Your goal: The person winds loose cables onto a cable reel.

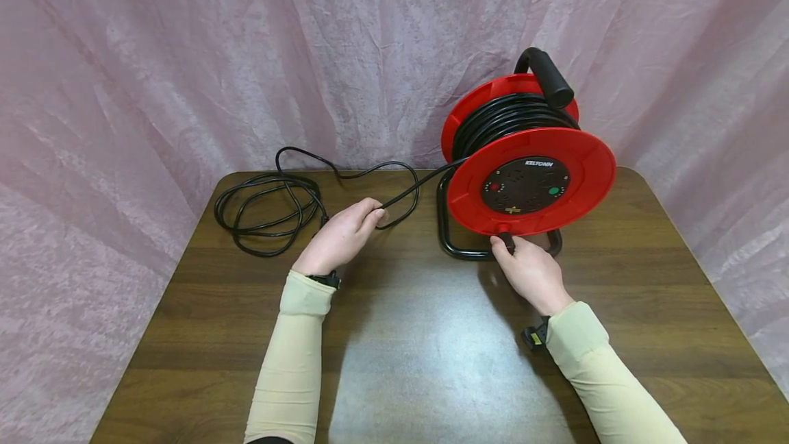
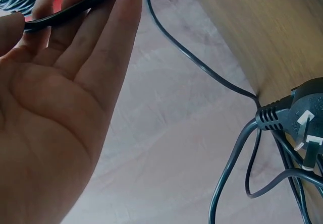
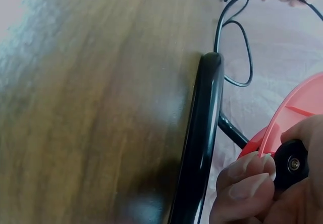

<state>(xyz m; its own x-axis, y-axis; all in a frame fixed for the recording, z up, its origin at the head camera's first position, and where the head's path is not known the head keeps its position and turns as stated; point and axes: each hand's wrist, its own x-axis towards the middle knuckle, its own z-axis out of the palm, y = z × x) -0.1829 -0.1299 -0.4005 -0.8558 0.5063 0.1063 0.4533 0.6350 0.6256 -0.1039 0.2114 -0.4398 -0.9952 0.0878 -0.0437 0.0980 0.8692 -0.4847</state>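
Observation:
A red cable reel (image 1: 592, 177) with black cable wound between its two discs stands on a black tube frame (image 1: 445, 225). My right hand (image 1: 531, 273) grips the small black crank knob (image 3: 291, 164) low on the front disc. Farther left, my left hand (image 1: 340, 235) holds the black cable (image 1: 425, 182), which runs up from its fingers to the reel. In the left wrist view the cable crosses the fingers, with the thumb against it. Loose cable lies in coils (image 1: 271, 214) beyond that hand; the left wrist view shows a plug (image 2: 303, 114) by them.
The reel stands at the back right of a brown wooden table (image 1: 246, 362). A pinkish curtain (image 1: 370, 53) hangs close behind the table's back edge. A black carrying handle (image 1: 550, 77) sticks up above the reel.

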